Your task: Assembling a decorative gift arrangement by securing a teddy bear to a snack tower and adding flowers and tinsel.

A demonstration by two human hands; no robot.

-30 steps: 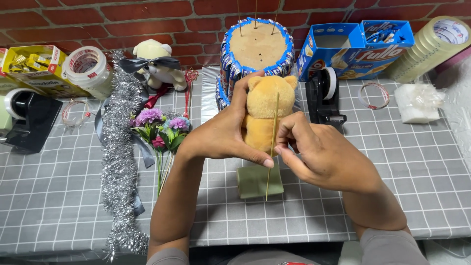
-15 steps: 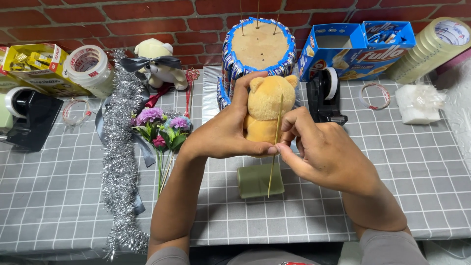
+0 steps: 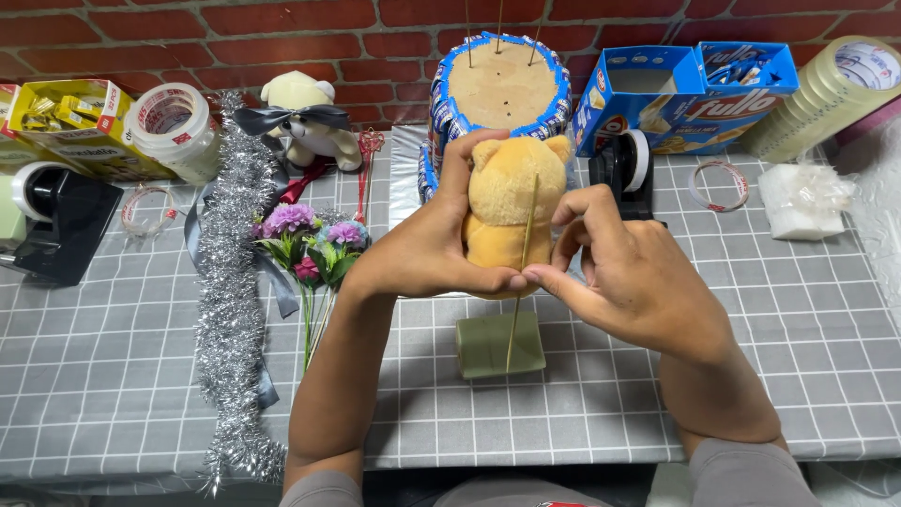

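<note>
My left hand [image 3: 427, 249] grips a small orange plush bear [image 3: 507, 202] from its left side, holding it up above the table. A thin wooden skewer [image 3: 522, 272] runs up the bear's back, and my right hand [image 3: 624, 272] pinches that skewer against the bear's lower edge. The skewer's lower end hangs over a green foam block [image 3: 488, 345] lying on the grey checked tablecloth [image 3: 113, 376]. Just behind the bear stands a round cake-like tower [image 3: 500, 89] wrapped in blue snack packets, with thin sticks poking from its top.
Silver tinsel [image 3: 230, 310] and a bunch of artificial flowers [image 3: 314, 249] lie to the left. A white plush bear [image 3: 302, 117], tape rolls [image 3: 174, 122], two black tape dispensers [image 3: 56, 221] and blue boxes [image 3: 690, 94] line the back by the brick wall.
The bear and both hands have shifted slightly up and away from me. My right fingers have slid down the skewer to the bear's lower edge.
</note>
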